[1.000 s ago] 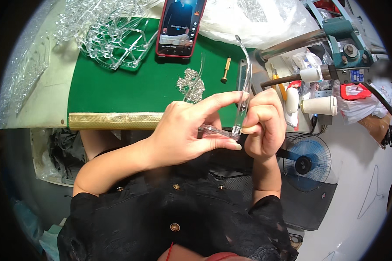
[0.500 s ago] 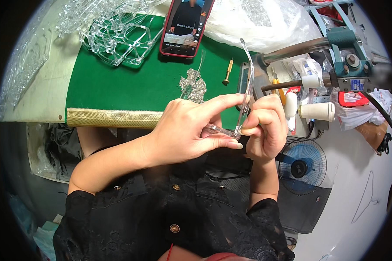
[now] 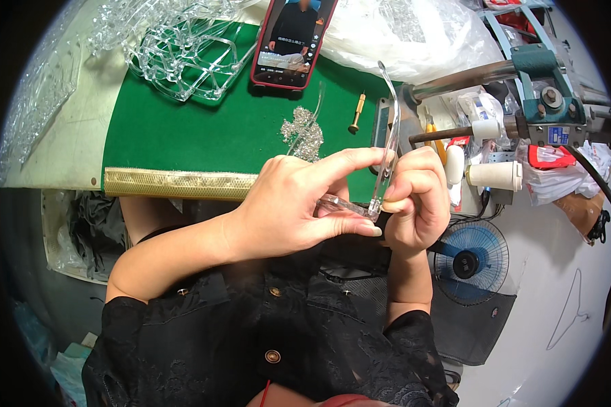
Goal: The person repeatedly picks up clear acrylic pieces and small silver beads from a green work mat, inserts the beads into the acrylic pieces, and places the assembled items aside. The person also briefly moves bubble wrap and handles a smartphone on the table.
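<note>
My left hand [image 3: 295, 200] grips a clear plastic eyeglass frame [image 3: 349, 205], its index finger reaching along the temple arm [image 3: 392, 112], which points up and away. My right hand [image 3: 417, 197] pinches at the hinge corner where arm and frame front meet; anything tiny between those fingertips is too small to make out. Just beyond my left hand, a heap of small silvery screws or similar bits [image 3: 305, 136] lies on the green mat [image 3: 176, 139], with a loose clear temple arm [image 3: 319, 98] across it. A small brass-coloured screwdriver [image 3: 357, 114] lies further right.
Clear eyeglass frames [image 3: 190, 64] are piled at the far left. A red-cased phone [image 3: 293, 44] stands behind the mat, beside a white plastic bag [image 3: 407, 41]. At right are a metal bench press [image 3: 536, 88], a white cup [image 3: 494, 175] and a fan [image 3: 467, 263]. A gold ribbed strip [image 3: 176, 183] edges the table.
Both hands and the eyeglass frame have shifted very slightly to the right. The grip looks the same.
</note>
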Demonstrator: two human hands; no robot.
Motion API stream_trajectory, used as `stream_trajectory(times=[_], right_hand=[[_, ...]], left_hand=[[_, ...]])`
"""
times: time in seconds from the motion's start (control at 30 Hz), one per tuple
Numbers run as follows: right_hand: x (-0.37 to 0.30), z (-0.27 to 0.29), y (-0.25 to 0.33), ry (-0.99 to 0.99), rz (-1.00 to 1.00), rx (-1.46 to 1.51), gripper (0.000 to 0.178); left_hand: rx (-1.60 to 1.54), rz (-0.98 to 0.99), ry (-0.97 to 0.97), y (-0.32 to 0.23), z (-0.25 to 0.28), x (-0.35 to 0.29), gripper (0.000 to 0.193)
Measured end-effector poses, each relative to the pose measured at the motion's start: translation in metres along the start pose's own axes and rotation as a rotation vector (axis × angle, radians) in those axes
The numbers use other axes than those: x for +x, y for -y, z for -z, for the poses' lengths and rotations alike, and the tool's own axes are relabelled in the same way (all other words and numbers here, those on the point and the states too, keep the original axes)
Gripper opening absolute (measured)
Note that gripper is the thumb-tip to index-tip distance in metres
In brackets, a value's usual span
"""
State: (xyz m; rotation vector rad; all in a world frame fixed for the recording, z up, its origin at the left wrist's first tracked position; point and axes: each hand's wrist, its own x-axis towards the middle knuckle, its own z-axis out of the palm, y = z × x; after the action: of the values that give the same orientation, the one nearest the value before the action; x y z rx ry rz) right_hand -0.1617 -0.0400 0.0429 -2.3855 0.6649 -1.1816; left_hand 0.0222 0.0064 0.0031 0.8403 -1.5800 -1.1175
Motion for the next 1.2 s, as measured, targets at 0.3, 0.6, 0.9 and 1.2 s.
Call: stream_trajectory(times=[0.3, 0.6, 0.9, 1.2], right_hand=[[-0.0025, -0.0024, -0.0013, 0.001, -0.001, 0.020, 0.020], [-0.0047, -0.0038, -0.0016, -0.001, -0.050, 0.118, 0.019], [-0.0014, -0.0021, 0.0014, 0.014, -0.059, 0.049, 0.019], [0.0016, -0.0032, 0.0010, 0.028, 0.051, -0.096, 0.021]], left_hand=[[0.065, -0.055, -0.037, 0.0041, -0.0015, -0.0007, 0.070], [-0.003, -0.039, -0.035, 0.0051, -0.0029, -0.0024, 0.071], [0.061, -0.041, -0.033, 0.0048, -0.0007, -0.0024, 0.072], [0.059, -0.045, -0.043, 0.0040, -0.0019, -0.0013, 0.071]])
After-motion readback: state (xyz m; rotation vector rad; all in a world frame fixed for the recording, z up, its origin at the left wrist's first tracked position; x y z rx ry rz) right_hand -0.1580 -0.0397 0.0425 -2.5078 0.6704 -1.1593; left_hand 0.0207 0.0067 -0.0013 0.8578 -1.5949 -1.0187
